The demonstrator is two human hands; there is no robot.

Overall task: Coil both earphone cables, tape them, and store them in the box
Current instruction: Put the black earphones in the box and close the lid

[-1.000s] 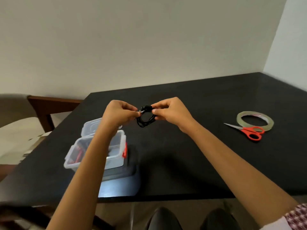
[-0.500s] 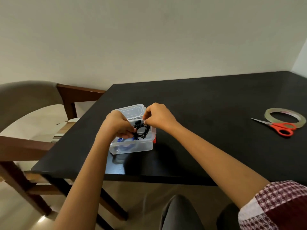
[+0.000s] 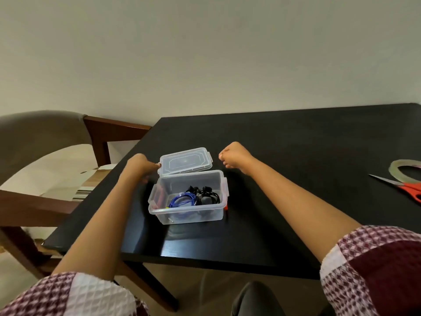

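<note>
A clear plastic box (image 3: 218,182) stands open on the black table (image 3: 296,156). Inside lie a coiled blue earphone cable (image 3: 182,200) on the left and a coiled black earphone cable (image 3: 208,196) on the right. The clear lid (image 3: 185,160) lies flat just behind the box. My left hand (image 3: 140,166) touches the lid's left edge with its fingertips. My right hand (image 3: 234,157) hovers just right of the lid, fingers curled in, with nothing visible in it.
A roll of clear tape (image 3: 404,168) and red-handled scissors (image 3: 401,187) lie at the table's right edge. A wooden chair with a grey back (image 3: 45,133) stands at the table's left end. The table's front edge runs below the box.
The black coil left my hands and now lies in the box beside the blue one. Both hands moved back to the lid, left onto its edge, right beside it.
</note>
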